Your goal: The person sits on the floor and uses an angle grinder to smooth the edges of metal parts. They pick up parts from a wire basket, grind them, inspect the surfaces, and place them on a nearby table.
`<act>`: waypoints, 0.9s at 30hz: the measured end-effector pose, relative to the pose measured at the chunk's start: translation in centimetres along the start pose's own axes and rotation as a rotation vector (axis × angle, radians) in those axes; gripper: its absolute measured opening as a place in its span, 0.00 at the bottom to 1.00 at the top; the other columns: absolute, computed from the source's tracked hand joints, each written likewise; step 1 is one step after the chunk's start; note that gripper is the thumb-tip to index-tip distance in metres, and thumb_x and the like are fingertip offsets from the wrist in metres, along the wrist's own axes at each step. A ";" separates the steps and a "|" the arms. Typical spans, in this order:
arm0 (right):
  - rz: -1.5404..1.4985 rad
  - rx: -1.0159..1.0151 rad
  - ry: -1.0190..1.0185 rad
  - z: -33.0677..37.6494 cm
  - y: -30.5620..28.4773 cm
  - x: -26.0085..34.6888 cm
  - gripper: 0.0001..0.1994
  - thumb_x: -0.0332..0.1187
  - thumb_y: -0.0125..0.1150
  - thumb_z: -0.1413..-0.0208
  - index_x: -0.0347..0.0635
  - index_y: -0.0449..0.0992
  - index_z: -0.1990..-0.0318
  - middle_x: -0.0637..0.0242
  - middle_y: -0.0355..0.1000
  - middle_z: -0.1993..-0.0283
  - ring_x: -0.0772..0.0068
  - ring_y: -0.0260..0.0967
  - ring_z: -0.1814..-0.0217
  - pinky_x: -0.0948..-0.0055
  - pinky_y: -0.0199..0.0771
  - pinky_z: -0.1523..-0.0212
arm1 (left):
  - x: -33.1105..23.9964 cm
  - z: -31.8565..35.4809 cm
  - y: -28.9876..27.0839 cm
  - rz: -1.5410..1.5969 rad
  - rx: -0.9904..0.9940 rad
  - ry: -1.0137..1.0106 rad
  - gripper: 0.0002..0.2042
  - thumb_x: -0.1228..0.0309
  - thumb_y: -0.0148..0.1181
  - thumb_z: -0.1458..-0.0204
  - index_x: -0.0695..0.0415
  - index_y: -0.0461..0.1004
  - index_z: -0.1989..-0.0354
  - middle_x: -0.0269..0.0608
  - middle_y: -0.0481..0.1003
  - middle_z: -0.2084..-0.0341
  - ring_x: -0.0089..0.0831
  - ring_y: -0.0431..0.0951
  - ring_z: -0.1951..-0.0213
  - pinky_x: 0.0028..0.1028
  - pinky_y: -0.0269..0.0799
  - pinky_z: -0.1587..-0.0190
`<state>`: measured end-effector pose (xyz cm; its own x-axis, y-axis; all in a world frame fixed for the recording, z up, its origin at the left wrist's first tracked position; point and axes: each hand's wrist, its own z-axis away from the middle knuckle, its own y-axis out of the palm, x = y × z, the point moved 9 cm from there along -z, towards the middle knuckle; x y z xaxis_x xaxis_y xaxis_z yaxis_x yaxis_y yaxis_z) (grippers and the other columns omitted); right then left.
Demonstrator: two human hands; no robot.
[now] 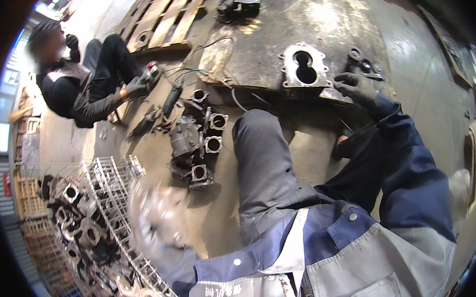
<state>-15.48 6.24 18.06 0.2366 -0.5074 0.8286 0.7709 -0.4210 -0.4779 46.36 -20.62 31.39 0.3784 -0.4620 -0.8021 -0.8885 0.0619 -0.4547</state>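
My right hand [358, 89], in a dark grey glove, is over the right part of the worn board. Its fingers are stretched out and apart, holding nothing, close to the right side of a square metal housing [292, 80] with a figure-eight opening. Just behind the fingers lies a dark metal part with round ends [365, 64]. Toward the lower left, my left hand [159, 237] is smeared by motion beside the wire basket. A pale, shiny shape, perhaps a metal casting [157, 205], blurs together with it, so its fingers cannot be made out.
A wire basket [106, 184] full of metal castings stands at my left. Several dark castings [186, 141] lie on the floor before my knee. A co-worker [75, 77] sits at the far left, holding a tool near cables. Another casting [243, 4] and a wooden pallet [167, 16] are farther off.
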 end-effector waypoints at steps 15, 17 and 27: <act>-0.608 0.057 -0.152 -1.6 0.3 0.7 0.25 0.54 0.55 0.28 0.39 0.78 0.43 0.69 0.77 0.63 0.75 0.73 0.61 0.78 0.72 0.59 | -25.1 -0.3 42.9 0.009 0.572 1.281 0.18 0.56 0.67 0.55 0.58 0.84 0.63 0.42 0.82 0.68 0.43 0.85 0.56 0.51 0.75 0.41; -0.579 0.066 -0.148 -2.9 -0.6 -1.1 0.22 0.48 0.62 0.30 0.36 0.79 0.44 0.70 0.77 0.61 0.79 0.73 0.60 0.78 0.72 0.57 | -23.8 0.6 46.9 0.092 0.637 1.264 0.19 0.57 0.66 0.58 0.57 0.84 0.60 0.41 0.83 0.64 0.43 0.85 0.54 0.52 0.75 0.40; -0.903 -0.178 0.184 -7.8 -1.4 -7.4 0.22 0.41 0.66 0.31 0.30 0.74 0.42 0.65 0.79 0.52 0.81 0.75 0.56 0.77 0.77 0.57 | -16.5 -3.1 56.7 -0.150 0.734 0.757 0.30 0.75 0.62 0.63 0.56 0.80 0.44 0.47 0.76 0.40 0.47 0.72 0.34 0.51 0.62 0.28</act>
<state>-22.89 4.75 10.28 -0.5158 -0.0371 0.8559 0.5116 -0.8147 0.2731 -11.07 -12.22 20.08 -0.0133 -0.9234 -0.3836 -0.3766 0.3600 -0.8536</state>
